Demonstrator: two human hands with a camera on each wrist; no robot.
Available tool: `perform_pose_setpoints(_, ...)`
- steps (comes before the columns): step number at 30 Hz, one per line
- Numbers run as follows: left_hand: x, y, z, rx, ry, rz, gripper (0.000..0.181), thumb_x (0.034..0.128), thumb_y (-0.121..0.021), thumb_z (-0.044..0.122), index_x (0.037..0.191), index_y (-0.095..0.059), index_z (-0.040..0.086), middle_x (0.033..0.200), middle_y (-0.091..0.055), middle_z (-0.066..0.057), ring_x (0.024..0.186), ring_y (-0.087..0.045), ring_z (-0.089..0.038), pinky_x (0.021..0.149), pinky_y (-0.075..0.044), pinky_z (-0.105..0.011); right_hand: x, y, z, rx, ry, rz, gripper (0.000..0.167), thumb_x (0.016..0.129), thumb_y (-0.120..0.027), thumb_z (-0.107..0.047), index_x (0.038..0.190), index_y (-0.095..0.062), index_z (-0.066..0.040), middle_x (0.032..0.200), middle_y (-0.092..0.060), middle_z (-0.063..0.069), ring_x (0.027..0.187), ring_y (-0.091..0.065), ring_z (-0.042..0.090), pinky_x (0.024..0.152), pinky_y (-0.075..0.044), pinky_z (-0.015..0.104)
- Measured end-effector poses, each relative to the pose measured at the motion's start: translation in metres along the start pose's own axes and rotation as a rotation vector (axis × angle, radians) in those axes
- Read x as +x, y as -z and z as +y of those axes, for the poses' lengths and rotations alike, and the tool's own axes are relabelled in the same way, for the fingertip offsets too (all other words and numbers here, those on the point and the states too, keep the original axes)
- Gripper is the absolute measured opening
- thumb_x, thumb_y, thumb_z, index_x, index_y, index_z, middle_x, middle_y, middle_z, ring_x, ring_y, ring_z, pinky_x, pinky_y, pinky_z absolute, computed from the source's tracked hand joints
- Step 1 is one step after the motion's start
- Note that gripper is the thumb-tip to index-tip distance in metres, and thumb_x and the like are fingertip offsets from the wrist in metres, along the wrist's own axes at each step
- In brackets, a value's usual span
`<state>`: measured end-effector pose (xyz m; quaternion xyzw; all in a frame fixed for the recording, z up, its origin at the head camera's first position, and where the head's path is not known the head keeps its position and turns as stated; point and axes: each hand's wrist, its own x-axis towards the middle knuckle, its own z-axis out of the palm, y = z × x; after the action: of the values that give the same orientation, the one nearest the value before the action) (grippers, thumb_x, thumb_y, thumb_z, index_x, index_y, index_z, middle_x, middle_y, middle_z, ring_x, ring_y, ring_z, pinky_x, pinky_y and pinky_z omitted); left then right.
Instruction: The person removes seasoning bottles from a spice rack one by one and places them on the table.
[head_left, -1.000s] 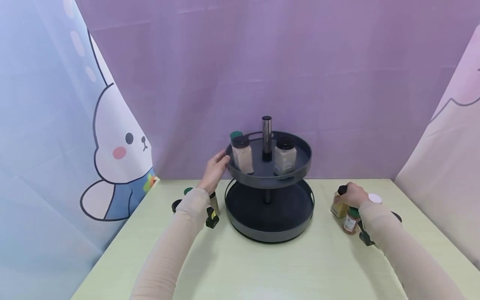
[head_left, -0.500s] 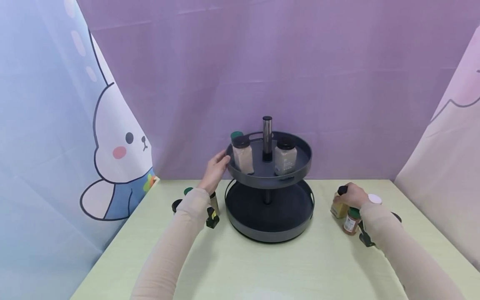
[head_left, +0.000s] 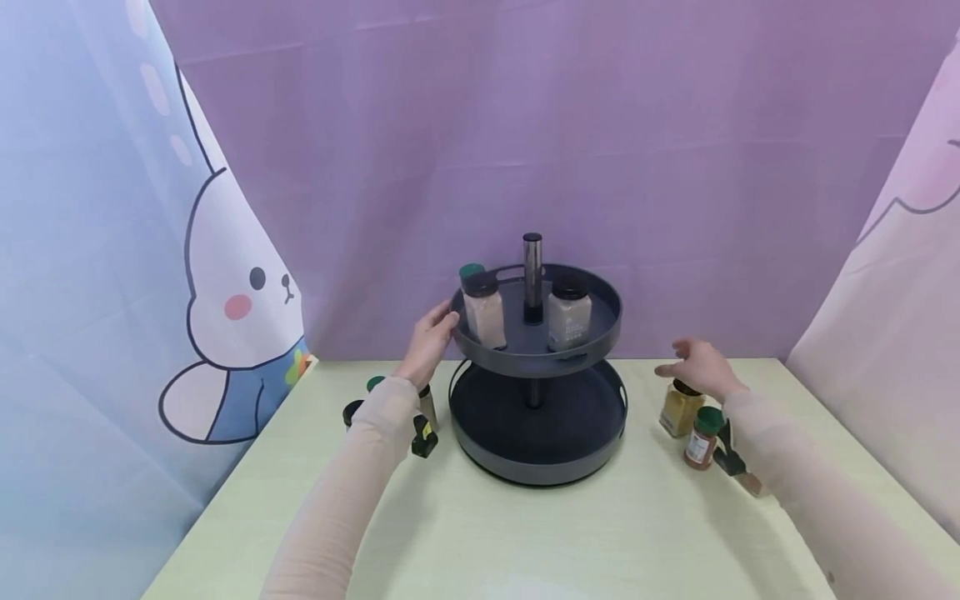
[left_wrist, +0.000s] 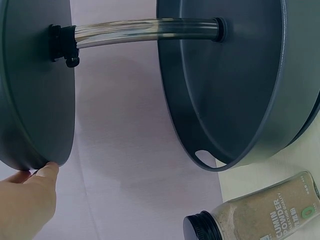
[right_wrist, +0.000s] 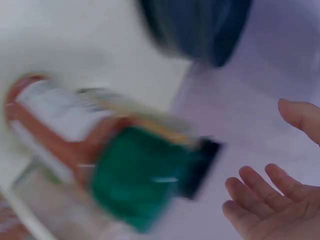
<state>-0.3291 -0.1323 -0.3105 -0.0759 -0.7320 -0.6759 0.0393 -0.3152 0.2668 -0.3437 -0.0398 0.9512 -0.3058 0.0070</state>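
Note:
In the head view my left hand holds the left rim of the upper round tray of a dark two-tier stand; in the left wrist view its thumb and finger meet the tray's edge. My right hand hovers over the black lid of a yellowish jar, fingers spread and holding nothing. Beside that jar stands a green-lidded red jar. On the upper tray are a pale pink jar, a pale grey jar and, behind the pink one, a green lid.
The lower tray holds nothing visible. Several jars stand left of the stand, partly behind my left arm, including a cumin powder jar. More containers lie partly behind my right forearm. A purple curtain hangs behind the table.
My right hand has let go of the yellowish jar's black lid and risen a little above it; the jar stays on the table. My left hand stays at the rim.

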Motion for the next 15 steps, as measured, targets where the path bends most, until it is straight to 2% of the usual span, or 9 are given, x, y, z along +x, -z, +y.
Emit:
perform_pose_setpoints(7,0.001,0.000,-0.001,-0.003,-0.002,0.007,0.049,0.0975,-0.041,0.023,0.143,-0.030,0.009,0.147,-0.032,-0.009,0.134,-0.032,-0.019,0.111,-0.031,-0.032,-0.008,0.026,-0.047,0.051,0.116,0.065,0.073,0.085,-0.061,-0.038,0.135,-0.034,0.006,0.136,-0.038,0.031,0.123,-0.038,0.045,0.099,-0.035,0.058)
perform_pose_setpoints(10,-0.004,-0.001,0.006,-0.001,0.001,-0.001,0.049,0.0976,-0.041,0.021,0.143,-0.030,0.007,0.147,-0.032,-0.010,0.134,-0.032,-0.020,0.111,-0.030,-0.033,-0.014,0.036,-0.068,0.077,0.148,0.090,0.072,0.085,-0.062,-0.037,0.136,-0.034,0.004,0.138,-0.038,0.028,0.126,-0.036,0.043,0.102,-0.033,0.057)
perform_pose_setpoints(15,-0.003,-0.001,0.005,0.002,0.014,-0.007,0.050,0.0976,-0.041,0.023,0.144,-0.028,0.008,0.148,-0.030,-0.009,0.135,-0.030,-0.019,0.111,-0.030,-0.031,-0.023,0.044,-0.094,0.098,0.183,0.111,0.069,0.084,-0.064,-0.034,0.136,-0.036,0.001,0.139,-0.039,0.025,0.127,-0.036,0.041,0.103,-0.032,0.056)
